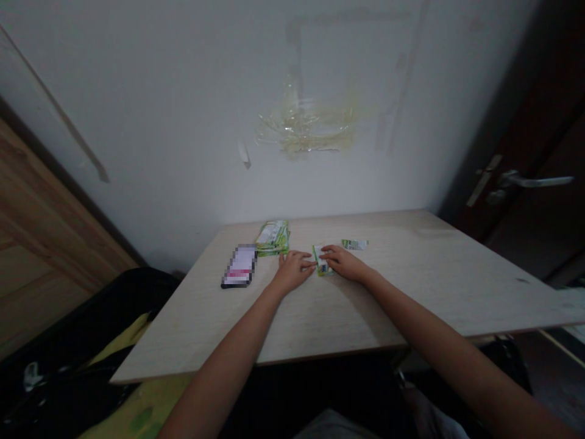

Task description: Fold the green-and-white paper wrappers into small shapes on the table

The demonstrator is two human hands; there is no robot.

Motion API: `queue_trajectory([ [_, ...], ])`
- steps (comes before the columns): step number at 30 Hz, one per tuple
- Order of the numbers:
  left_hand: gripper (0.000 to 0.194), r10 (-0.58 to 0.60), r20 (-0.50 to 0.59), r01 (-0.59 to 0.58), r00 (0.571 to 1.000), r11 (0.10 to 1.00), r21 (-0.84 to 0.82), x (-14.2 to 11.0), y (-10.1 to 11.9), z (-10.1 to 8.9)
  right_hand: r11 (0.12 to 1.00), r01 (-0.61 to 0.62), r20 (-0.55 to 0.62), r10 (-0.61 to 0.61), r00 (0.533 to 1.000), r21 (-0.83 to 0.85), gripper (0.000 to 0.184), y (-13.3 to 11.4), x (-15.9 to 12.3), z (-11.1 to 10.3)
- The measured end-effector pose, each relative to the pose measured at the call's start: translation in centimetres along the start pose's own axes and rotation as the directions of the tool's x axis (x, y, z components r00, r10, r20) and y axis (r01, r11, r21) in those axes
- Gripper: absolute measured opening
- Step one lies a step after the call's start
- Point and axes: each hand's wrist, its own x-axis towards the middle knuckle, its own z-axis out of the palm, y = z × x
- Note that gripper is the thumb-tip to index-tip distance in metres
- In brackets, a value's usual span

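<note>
The head camera looks forward and down from the near side of the table; it faces the wall.

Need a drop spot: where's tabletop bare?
Widest: pale wooden tabletop right of right forearm and narrow green-white strip. Also front left, bordered by black-edged phone, left forearm, near edge. Crowded: back left, green-white packet stack beside phone; centre, right hand and left hand at flat green-white packet.
</note>
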Motion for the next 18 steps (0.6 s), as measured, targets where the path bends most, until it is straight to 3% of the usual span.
queue_trajectory([
  [18, 0.029, -0.037, 0.002, 0.037, 0.999, 0.997, 0.066, -0.23, 0.16, -0.25, 1.000, 0.016, 0.037, -0.016, 0.999, 0.006, 0.034, -0.21, -0.11, -0.23],
])
